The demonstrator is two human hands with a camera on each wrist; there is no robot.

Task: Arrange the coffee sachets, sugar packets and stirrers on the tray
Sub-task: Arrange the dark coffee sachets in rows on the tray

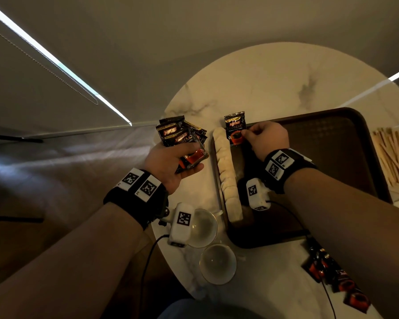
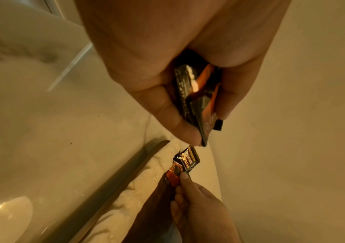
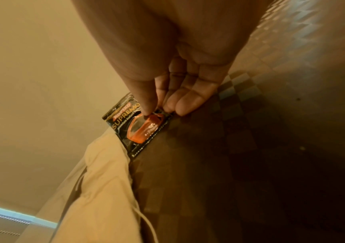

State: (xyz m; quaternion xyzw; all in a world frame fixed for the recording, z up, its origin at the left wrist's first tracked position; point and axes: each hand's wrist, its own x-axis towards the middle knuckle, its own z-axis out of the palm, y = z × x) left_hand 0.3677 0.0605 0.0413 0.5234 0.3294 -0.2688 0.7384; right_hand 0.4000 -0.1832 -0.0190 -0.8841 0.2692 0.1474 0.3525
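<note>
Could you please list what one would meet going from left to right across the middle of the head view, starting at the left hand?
left hand gripping a bunch of coffee sachets → row of sugar packets along the tray's left edge → single coffee sachet → right hand pinching it → tray → wooden stirrers

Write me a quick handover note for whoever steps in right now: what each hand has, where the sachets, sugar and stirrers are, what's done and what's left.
Left hand: grips a bunch of coffee sachets above the table.
Right hand: pinches a single sachet at the tray's far left corner, beside the row of pale packets lining its left edge.
More loose sachets lie on the table near the tray; the stirrers lie to its right.
Done: the pale packets.
Left: all coffee sachets, then the stirrers.
</note>
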